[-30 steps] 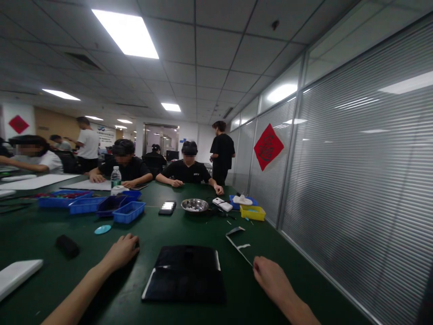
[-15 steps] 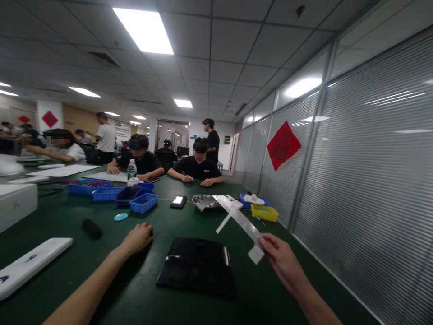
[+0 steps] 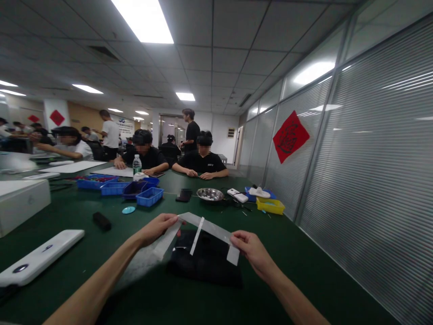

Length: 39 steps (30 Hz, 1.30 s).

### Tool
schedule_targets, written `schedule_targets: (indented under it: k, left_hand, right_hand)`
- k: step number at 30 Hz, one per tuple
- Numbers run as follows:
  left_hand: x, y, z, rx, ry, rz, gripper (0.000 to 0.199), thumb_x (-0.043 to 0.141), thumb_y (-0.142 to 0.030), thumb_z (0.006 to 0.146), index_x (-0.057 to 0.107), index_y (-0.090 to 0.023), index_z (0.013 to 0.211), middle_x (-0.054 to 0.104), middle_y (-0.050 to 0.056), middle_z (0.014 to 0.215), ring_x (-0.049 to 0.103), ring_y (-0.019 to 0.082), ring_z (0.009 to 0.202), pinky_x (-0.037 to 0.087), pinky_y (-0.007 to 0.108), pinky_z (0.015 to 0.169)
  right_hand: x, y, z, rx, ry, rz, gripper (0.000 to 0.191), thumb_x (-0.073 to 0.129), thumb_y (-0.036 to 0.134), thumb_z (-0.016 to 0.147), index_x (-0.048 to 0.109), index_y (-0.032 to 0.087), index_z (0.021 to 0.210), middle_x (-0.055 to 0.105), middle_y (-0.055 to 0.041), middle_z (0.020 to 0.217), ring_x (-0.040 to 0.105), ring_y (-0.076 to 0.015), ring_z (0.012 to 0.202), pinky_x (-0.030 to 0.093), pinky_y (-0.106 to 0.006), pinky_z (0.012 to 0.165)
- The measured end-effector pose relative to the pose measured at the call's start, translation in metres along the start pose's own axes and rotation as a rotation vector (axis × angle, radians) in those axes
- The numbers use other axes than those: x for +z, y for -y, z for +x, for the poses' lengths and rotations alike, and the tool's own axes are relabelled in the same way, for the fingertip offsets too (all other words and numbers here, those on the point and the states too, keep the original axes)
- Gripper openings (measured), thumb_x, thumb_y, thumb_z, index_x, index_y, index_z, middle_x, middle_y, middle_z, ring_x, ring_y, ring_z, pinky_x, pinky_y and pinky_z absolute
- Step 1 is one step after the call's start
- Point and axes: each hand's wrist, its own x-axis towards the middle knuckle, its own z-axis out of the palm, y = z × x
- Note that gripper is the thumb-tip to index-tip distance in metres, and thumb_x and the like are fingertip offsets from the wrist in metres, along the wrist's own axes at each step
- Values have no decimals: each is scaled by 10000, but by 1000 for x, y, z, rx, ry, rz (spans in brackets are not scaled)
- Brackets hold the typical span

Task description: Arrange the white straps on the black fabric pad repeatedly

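A translucent whitish strip (image 3: 214, 231) with narrow side tabs stretches between my two hands, above the table. My left hand (image 3: 165, 223) pinches its left end between thumb and fingers, and a paler length hangs down beneath that hand. At the other end, my right hand (image 3: 244, 243) grips the strip near a short square tab. Below it lies a glossy black flat object (image 3: 206, 268) on the green table (image 3: 270, 289); the strip partly covers its far edge. What the black object is, I cannot tell.
Ahead are blue bins (image 3: 150, 197), a metal bowl (image 3: 210, 194) with small pieces, and a yellow bin (image 3: 270, 206). A white power bank-like device (image 3: 43, 255) and a dark cylinder (image 3: 102, 221) lie left. Two people sit across the table.
My left hand has risen from the table and taken the strip's free end. My right hand has moved left, bringing the strip over the black object. The view has shifted slightly.
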Motion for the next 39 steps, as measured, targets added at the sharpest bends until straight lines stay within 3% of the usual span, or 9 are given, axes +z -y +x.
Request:
schedule_targets:
  k: [4, 9, 16, 20, 24, 29, 39]
  left_hand:
    - [2, -5, -3, -11, 78, 66, 396, 596, -517, 779, 620, -133, 870, 622, 9, 797, 540, 119, 682, 407, 226, 614]
    - [4, -5, -6, -87, 190, 180, 377, 616, -512, 764, 605, -141, 829, 548, -33, 702, 482, 87, 611, 364, 192, 532]
    - [9, 12, -1, -258, 445, 215, 386, 630, -516, 743, 627, -139, 825, 550, -29, 615, 492, 88, 514, 359, 193, 440]
    - [8, 23, 3, -288, 509, 235, 392, 600, -534, 763, 597, -142, 764, 540, -36, 518, 489, 84, 419, 357, 192, 400]
    - [8, 27, 5, -297, 515, 304, 435, 601, -574, 739, 539, -153, 646, 544, -26, 471, 501, 96, 381, 373, 199, 375]
    - [9, 22, 5, -304, 487, 466, 477, 606, -612, 700, 526, -159, 572, 528, -28, 470, 446, 74, 339, 300, 186, 325]
    - [15, 22, 5, -292, 327, 685, 448, 633, -598, 642, 537, -168, 560, 460, -44, 452, 384, 78, 385, 279, 211, 380]
  right_hand:
    - [0, -3, -7, 82, 21, -53, 260, 660, 390, 721, 670, 157, 835, 648, -20, 771, 578, -171, 729, 425, -275, 633]
    - [-4, -1, -15, 209, 82, -154, 246, 643, 329, 715, 669, 119, 841, 642, -35, 778, 556, -155, 709, 403, -264, 621]
    - [-6, 2, -18, 298, 109, -288, 198, 616, 226, 723, 661, 113, 879, 637, -33, 790, 562, -150, 729, 404, -243, 614]
    - [-7, -3, -16, 305, 116, -316, 199, 613, 205, 726, 655, 106, 893, 641, -41, 809, 570, -149, 731, 416, -239, 607]
    - [-9, -5, -14, 299, 122, -353, 208, 611, 218, 743, 657, 116, 918, 663, -53, 864, 599, -167, 787, 443, -244, 632]
    - [-8, -7, -13, 287, 117, -422, 212, 596, 209, 758, 651, 111, 938, 678, -80, 926, 623, -186, 830, 467, -258, 655]
    - [-7, -22, -10, 182, 98, -559, 257, 599, 294, 775, 665, 125, 957, 679, -67, 903, 626, -174, 803, 470, -251, 641]
